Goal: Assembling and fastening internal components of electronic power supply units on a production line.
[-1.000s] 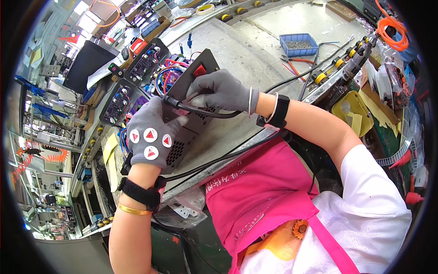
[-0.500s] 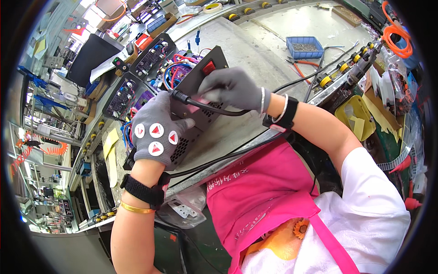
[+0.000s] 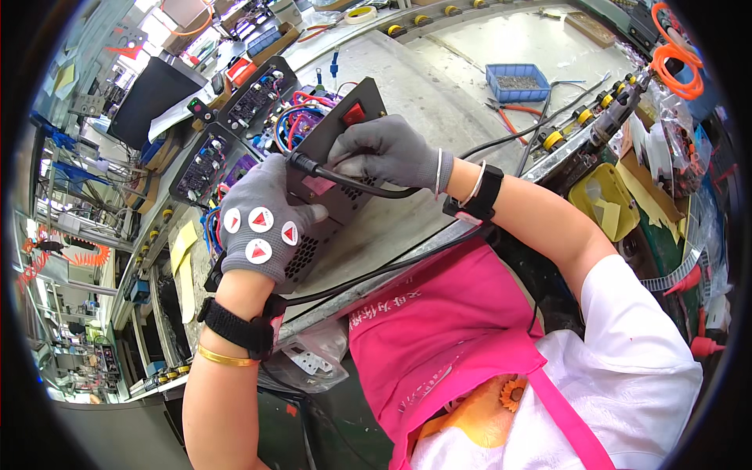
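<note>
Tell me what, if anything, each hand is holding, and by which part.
The left hand grips the black box by its edge, thumb on its face. The right hand curls beside the black cable; whether it holds anything cannot be told.

The grey bench [image 3: 392,82] carried an open black metal case [image 3: 319,143], yellow paper [image 3: 186,274] to its left and, farther right, a blue tray [image 3: 523,95] with orange-handled pliers [image 3: 523,109] just beside.

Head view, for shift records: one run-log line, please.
left hand: on black panel | right hand: curled near red switch, grip unclear | black cable end: between hands
</note>
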Action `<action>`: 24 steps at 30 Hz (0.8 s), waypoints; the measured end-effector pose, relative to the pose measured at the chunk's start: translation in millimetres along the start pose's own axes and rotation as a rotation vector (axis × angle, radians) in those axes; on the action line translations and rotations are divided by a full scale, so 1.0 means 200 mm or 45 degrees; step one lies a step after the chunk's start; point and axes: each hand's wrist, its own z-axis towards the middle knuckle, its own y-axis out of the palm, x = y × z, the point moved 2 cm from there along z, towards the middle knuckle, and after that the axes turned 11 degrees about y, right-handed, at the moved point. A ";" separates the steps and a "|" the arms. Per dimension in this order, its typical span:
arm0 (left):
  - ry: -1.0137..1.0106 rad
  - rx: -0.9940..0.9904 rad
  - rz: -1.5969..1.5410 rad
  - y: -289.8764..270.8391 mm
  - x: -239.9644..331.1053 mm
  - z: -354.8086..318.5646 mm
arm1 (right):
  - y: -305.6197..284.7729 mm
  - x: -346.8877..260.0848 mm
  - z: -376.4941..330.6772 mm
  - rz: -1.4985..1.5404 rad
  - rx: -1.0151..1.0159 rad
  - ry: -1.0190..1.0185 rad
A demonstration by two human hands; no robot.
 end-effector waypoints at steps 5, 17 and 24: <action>-0.011 -0.015 -0.019 0.01 -0.01 -0.01 | 0.01 0.01 0.00 -0.018 0.026 -0.041; 0.099 0.117 -0.012 0.05 -0.03 -0.01 | 0.01 0.02 0.00 -0.016 0.035 -0.023; 0.003 0.214 0.116 0.04 0.00 0.02 | 0.03 0.02 -0.01 -0.072 0.091 0.025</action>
